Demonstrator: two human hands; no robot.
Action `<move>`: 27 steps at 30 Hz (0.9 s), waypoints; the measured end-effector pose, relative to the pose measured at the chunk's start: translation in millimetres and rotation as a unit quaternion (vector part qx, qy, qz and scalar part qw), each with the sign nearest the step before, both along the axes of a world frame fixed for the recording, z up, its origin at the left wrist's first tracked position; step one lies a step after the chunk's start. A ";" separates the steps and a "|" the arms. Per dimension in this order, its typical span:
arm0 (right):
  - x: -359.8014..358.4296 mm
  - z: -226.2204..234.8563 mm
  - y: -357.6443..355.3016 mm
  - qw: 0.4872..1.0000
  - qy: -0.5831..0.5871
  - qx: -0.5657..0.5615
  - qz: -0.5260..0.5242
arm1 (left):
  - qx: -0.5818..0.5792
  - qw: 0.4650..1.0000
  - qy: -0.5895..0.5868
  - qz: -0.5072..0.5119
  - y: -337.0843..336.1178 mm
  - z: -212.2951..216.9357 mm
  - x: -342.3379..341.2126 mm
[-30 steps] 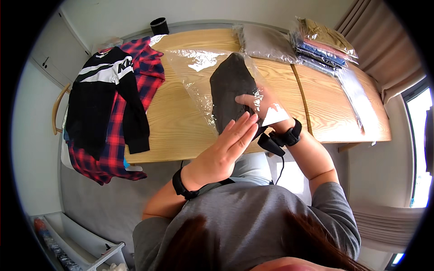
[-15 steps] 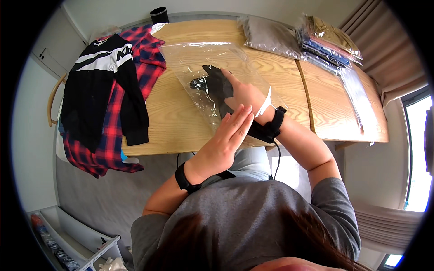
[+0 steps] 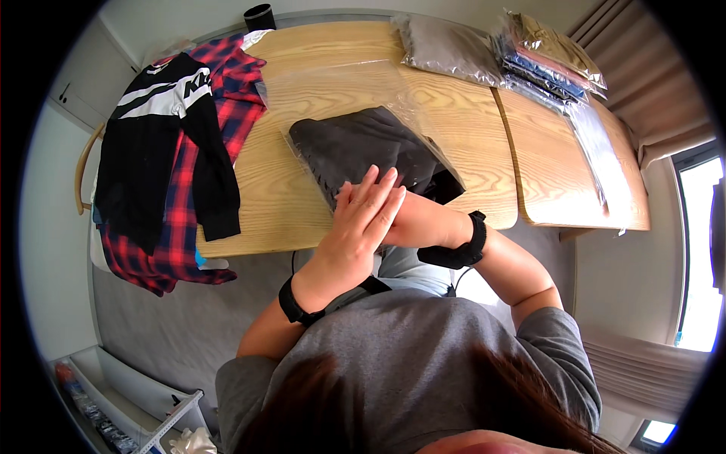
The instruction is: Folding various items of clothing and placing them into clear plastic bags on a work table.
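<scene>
You are working at the table (image 3: 469, 136), where the dark garment (image 3: 363, 147) is lying folded, partly inside the clear bag (image 3: 340, 83) and not yet sealed. Your left hand (image 3: 355, 227), fingers straight and together, is covering your right hand (image 3: 412, 219), whose fingers I cannot see.

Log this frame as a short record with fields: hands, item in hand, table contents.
left hand: fingers flat, pressed against the right hand at the near edge of the garment
right hand: mostly hidden behind the left; grip cannot be told
item: dark folded garment in a clear plastic bag on the wooden table
left of it: black jersey over a red plaid shirt
far right: stack of bagged clothes
</scene>
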State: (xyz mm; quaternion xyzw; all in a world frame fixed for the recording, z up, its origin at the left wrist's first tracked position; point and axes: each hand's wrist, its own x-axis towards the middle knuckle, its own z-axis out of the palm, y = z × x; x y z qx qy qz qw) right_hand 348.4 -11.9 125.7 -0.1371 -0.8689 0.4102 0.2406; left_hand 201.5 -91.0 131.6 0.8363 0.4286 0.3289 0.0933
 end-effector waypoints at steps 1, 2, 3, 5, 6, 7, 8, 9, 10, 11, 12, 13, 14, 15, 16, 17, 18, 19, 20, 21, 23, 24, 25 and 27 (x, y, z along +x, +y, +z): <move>-0.4 3.0 -0.7 0.999 -0.019 -0.025 0.005 | -0.001 1.000 0.000 0.000 -2.4 -1.8 -3.5; -1.3 -0.3 4.8 0.995 0.031 0.074 -0.053 | 0.005 1.000 0.016 0.018 -4.6 -3.6 -7.0; -2.4 -4.2 9.7 0.976 0.081 0.172 -0.108 | 0.011 0.999 0.031 0.036 -6.7 -5.7 -10.1; 1.2 -10.9 11.5 0.939 -0.022 0.201 -0.277 | 0.013 0.998 0.027 0.061 -10.1 -8.0 -14.8; 2.9 -21.4 15.8 0.914 -0.063 0.227 -0.330 | 0.003 0.997 0.039 0.070 -12.1 -7.0 -15.8; 4.1 -31.2 20.9 0.884 -0.103 0.252 -0.381 | -0.007 0.996 0.051 0.078 -14.7 -5.5 -17.0; 7.7 -38.6 27.2 0.884 -0.115 0.244 -0.381 | -0.008 0.996 0.051 0.076 -17.1 -3.9 -18.2; 5.5 -35.4 26.4 0.886 -0.115 0.242 -0.379 | -0.020 0.995 0.064 0.079 -20.4 -3.3 -20.1; 2.4 -28.2 25.0 0.871 -0.159 0.238 -0.399 | -0.033 0.993 0.077 0.082 -22.3 -3.6 -21.7; -0.4 -24.9 24.2 0.855 -0.202 0.233 -0.417 | -0.035 0.993 0.077 0.083 -22.4 -4.7 -23.2; -3.1 -26.1 25.7 0.839 -0.178 0.268 -0.438 | -0.040 0.992 0.082 0.083 -22.2 -5.2 -24.5; -3.4 -24.6 25.6 0.840 -0.178 0.268 -0.437 | -0.045 0.992 0.087 0.082 -22.4 -5.6 -25.4; -3.6 -20.6 25.1 0.863 -0.165 0.244 -0.410 | -0.047 0.992 0.080 0.083 -23.2 -5.9 -24.9; -4.0 -18.4 25.3 0.885 -0.151 0.220 -0.382 | -0.048 0.992 0.080 0.083 -23.0 -6.5 -24.8; -7.9 -19.0 25.3 0.903 -0.081 0.216 -0.361 | -0.040 0.993 0.079 0.083 -22.4 -7.1 -24.8; -11.1 -15.2 24.2 0.929 -0.061 0.188 -0.313 | -0.033 0.993 0.078 0.084 -21.8 -8.0 -25.0; -15.6 -12.4 22.1 0.961 -0.026 0.132 -0.241 | -0.034 0.993 0.078 0.085 -21.7 -9.1 -25.6; -20.5 -9.6 18.2 0.983 0.010 0.075 -0.166 | -0.014 0.994 0.063 0.093 -21.5 -10.5 -26.3; -25.7 -5.9 5.7 0.989 0.056 -0.074 -0.113 | 0.006 0.994 0.047 0.102 -21.4 -11.3 -27.0; -24.5 8.0 -0.2 0.986 -0.009 -0.145 -0.078 | 0.005 0.994 0.047 0.103 -21.6 -11.1 -27.8; -25.2 -1.0 1.5 0.993 0.058 -0.024 -0.096 | 0.010 0.994 0.031 0.106 -22.0 -8.9 -28.7; -23.9 -1.9 4.9 0.987 0.057 0.044 -0.142 | 0.009 0.994 0.031 0.107 -22.3 -7.5 -28.4; -23.1 -2.5 9.5 0.974 0.056 0.110 -0.188 | 0.005 0.994 0.036 0.104 -22.5 -6.2 -28.1; -20.0 -6.3 15.4 0.926 0.019 0.250 -0.282 | 0.002 0.994 0.041 0.101 -22.4 -5.7 -27.0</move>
